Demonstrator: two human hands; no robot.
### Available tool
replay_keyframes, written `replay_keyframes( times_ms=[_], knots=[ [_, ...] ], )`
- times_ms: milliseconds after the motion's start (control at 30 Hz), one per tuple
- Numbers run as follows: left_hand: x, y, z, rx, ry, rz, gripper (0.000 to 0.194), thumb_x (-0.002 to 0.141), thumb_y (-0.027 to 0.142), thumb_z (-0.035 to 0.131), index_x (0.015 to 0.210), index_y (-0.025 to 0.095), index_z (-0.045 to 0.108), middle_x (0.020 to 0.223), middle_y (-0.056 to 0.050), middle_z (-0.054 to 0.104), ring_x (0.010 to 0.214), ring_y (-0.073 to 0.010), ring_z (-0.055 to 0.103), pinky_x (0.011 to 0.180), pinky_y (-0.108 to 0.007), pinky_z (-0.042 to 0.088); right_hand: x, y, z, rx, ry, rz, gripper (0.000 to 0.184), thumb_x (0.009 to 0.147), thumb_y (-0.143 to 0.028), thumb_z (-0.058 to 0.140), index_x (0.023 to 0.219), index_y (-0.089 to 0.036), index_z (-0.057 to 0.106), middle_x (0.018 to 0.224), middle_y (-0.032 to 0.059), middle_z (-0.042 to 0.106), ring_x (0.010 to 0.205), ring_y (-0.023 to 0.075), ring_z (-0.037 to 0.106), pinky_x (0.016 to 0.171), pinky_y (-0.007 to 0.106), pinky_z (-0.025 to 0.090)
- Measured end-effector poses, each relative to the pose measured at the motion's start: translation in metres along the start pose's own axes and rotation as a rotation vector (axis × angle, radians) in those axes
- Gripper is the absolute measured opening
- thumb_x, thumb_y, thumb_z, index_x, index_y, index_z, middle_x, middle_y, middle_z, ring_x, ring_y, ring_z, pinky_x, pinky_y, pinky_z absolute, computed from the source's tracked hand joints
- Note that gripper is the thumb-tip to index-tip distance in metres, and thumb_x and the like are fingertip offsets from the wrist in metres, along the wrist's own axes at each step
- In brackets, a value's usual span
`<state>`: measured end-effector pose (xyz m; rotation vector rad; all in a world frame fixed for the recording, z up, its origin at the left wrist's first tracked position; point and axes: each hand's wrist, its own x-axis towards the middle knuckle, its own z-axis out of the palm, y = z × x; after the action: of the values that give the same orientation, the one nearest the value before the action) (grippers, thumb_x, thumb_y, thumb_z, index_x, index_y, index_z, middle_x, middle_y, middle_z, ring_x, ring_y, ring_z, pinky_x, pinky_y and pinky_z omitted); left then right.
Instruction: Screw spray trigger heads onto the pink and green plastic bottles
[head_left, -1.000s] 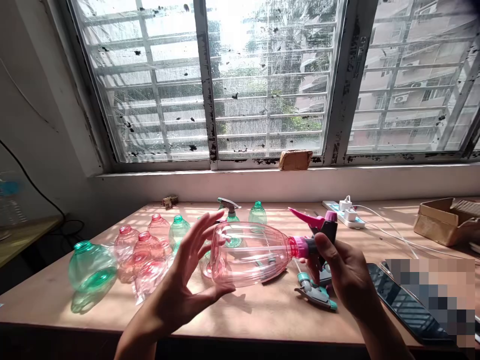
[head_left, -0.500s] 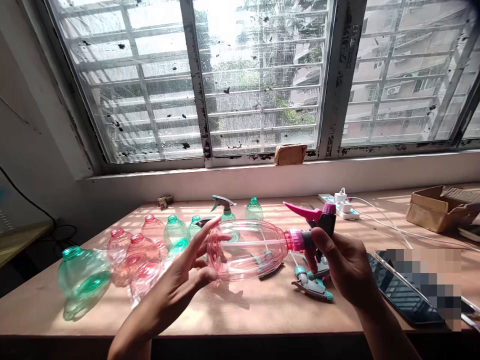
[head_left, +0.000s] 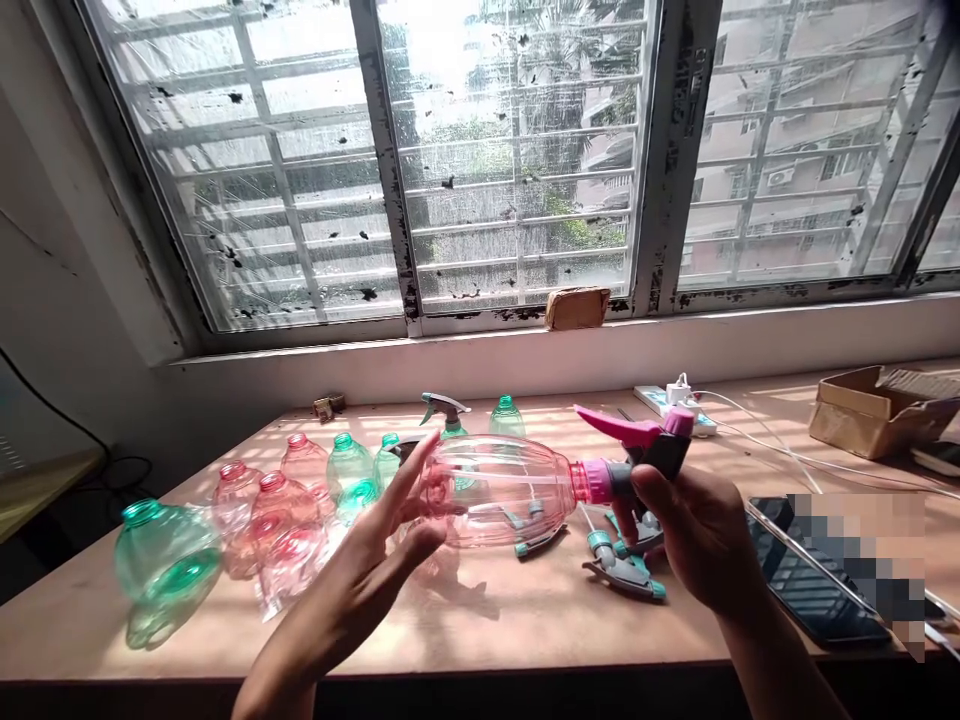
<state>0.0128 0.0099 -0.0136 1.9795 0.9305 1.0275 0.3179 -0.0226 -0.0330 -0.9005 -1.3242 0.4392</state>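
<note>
A clear pink spray bottle (head_left: 510,505) lies sideways in the air over the table, its base to the left. My left hand (head_left: 375,550) cups the base, thumb on the near side and fingers seen partly through the plastic. My right hand (head_left: 694,535) is closed around the black and pink trigger sprayer (head_left: 637,450) at the neck, with the pink lever pointing left. A thin straw runs inside the bottle. Below it lie loose grey and teal trigger sprayers (head_left: 626,575).
Several pink bottles (head_left: 277,500) and green bottles (head_left: 165,550) stand at the left and back. A green bottle with a sprayer (head_left: 448,410) is behind. On the right are phones (head_left: 817,580), a power strip (head_left: 697,420) and a cardboard box (head_left: 877,420).
The sprayer has tilted and moved slightly right with my right hand. My left thumb has shifted slightly at the bottle's base. The bottle stays sideways between both hands.
</note>
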Motion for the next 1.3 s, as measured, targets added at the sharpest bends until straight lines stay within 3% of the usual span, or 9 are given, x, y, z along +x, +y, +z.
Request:
replay_keyframes(
  times_ms=[167,300,400,467,667,800,967,1133,1300],
  knots=[
    [0.0,-0.005,0.0,0.122,0.087,0.117,0.081,0.097,0.042,0.075,0.163,0.053,0.029,0.171,-0.005,0.041,0.142,-0.0379,0.058,0.12,-0.063,0.045,0.0,-0.002,0.001,-0.012,-0.023,0.031,0.063,0.095,-0.069,0.064,0.052,-0.023,0.063,0.046,0.0015,0.059,0.042,0.0159,0.054,0.035,0.027,0.037],
    [0.004,-0.004,0.007,-0.057,0.13,0.239,0.07,0.098,0.049,0.071,0.16,0.048,0.037,0.173,-0.003,0.037,0.155,-0.0388,0.042,0.129,-0.061,0.032,-0.002,-0.003,0.004,0.029,-0.048,0.026,0.061,0.096,-0.068,0.063,0.055,-0.023,0.065,0.048,0.0018,0.062,0.042,0.0165,0.056,0.037,0.028,0.042],
    [0.009,-0.003,0.011,-0.275,0.162,0.28,0.065,0.101,0.054,0.064,0.16,0.047,0.037,0.169,-0.005,0.041,0.151,-0.0402,0.048,0.122,-0.061,0.044,-0.004,-0.002,0.005,0.031,-0.058,0.021,0.058,0.096,-0.067,0.065,0.057,-0.023,0.066,0.049,0.0017,0.063,0.043,0.0162,0.057,0.036,0.026,0.039],
    [0.009,-0.002,0.01,-0.345,0.135,0.318,0.08,0.098,0.045,0.072,0.163,0.05,0.026,0.167,-0.006,0.044,0.15,-0.0388,0.05,0.12,-0.059,0.048,-0.004,-0.002,0.004,0.043,-0.06,0.042,0.058,0.096,-0.067,0.065,0.058,-0.023,0.067,0.049,0.0017,0.063,0.043,0.016,0.057,0.035,0.026,0.037],
    [-0.004,0.003,-0.001,0.007,-0.014,0.457,0.088,0.094,0.014,0.076,0.165,0.042,0.033,0.176,-0.005,0.031,0.163,-0.0361,0.025,0.133,-0.052,0.03,-0.003,-0.004,0.001,0.146,-0.126,0.127,0.057,0.095,-0.068,0.066,0.062,-0.021,0.071,0.047,0.0008,0.062,0.042,0.0145,0.054,0.04,0.025,0.039],
    [-0.008,0.002,-0.005,-0.042,0.0,0.394,0.093,0.086,0.049,0.085,0.164,0.046,0.035,0.178,-0.002,0.026,0.163,-0.0442,0.019,0.13,-0.06,0.03,-0.004,-0.004,0.003,0.123,-0.117,0.099,0.06,0.097,-0.069,0.062,0.062,-0.022,0.069,0.047,0.0006,0.063,0.043,0.0148,0.055,0.04,0.026,0.038],
    [-0.004,-0.002,-0.004,-0.092,0.074,0.103,0.083,0.091,0.084,0.047,0.164,0.046,0.036,0.171,-0.005,0.042,0.153,-0.0492,0.041,0.124,-0.069,0.034,-0.006,0.001,0.002,-0.052,-0.085,-0.099,0.059,0.099,-0.066,0.061,0.059,-0.023,0.068,0.053,0.0016,0.064,0.048,0.0155,0.058,0.042,0.026,0.04],
    [-0.005,-0.003,-0.007,0.0,0.097,0.056,0.059,0.103,0.056,0.059,0.159,0.046,0.043,0.172,-0.003,0.04,0.153,-0.0432,0.043,0.125,-0.062,0.039,-0.006,0.006,0.001,-0.071,-0.135,-0.098,0.056,0.098,-0.063,0.065,0.061,-0.021,0.071,0.056,0.0029,0.066,0.052,0.0174,0.061,0.046,0.027,0.045],
    [-0.009,-0.005,-0.008,-0.015,0.008,0.347,0.087,0.096,0.024,0.077,0.164,0.049,0.029,0.177,-0.002,0.029,0.164,-0.0342,0.024,0.131,-0.051,0.033,-0.006,0.011,-0.002,-0.012,-0.151,-0.01,0.056,0.099,-0.063,0.062,0.064,-0.021,0.072,0.058,0.0028,0.067,0.051,0.0164,0.061,0.041,0.025,0.042]
  ],
)
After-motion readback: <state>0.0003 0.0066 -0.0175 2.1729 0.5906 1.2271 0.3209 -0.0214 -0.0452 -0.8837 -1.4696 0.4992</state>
